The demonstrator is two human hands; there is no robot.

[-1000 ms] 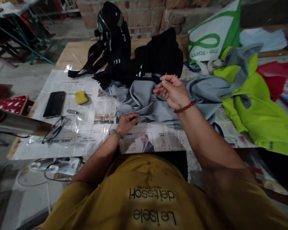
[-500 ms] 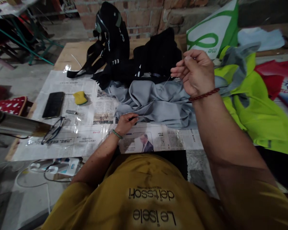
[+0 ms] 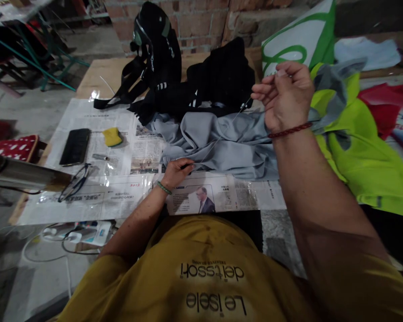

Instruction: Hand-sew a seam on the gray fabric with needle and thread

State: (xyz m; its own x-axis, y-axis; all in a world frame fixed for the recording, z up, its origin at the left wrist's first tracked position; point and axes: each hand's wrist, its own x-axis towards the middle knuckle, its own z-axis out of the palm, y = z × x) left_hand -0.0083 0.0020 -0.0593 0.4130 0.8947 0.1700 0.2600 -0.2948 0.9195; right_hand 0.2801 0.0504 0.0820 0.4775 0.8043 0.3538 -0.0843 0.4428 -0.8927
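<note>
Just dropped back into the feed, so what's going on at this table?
A person's left hand is pinched at the near edge of a rumpled grey cloth; what exactly it grips is hard to make out. The right hand is raised beyond the cloth, fingers closed on a thin thread that runs between both hands. The cloth lies on newspaper.

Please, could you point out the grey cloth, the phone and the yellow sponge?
Grey cloth [image 3: 233, 153], head view: on its middle folds.
Phone [image 3: 75, 146], head view: on its dark upper face.
Yellow sponge [image 3: 112, 136], head view: on its yellow top.
</note>
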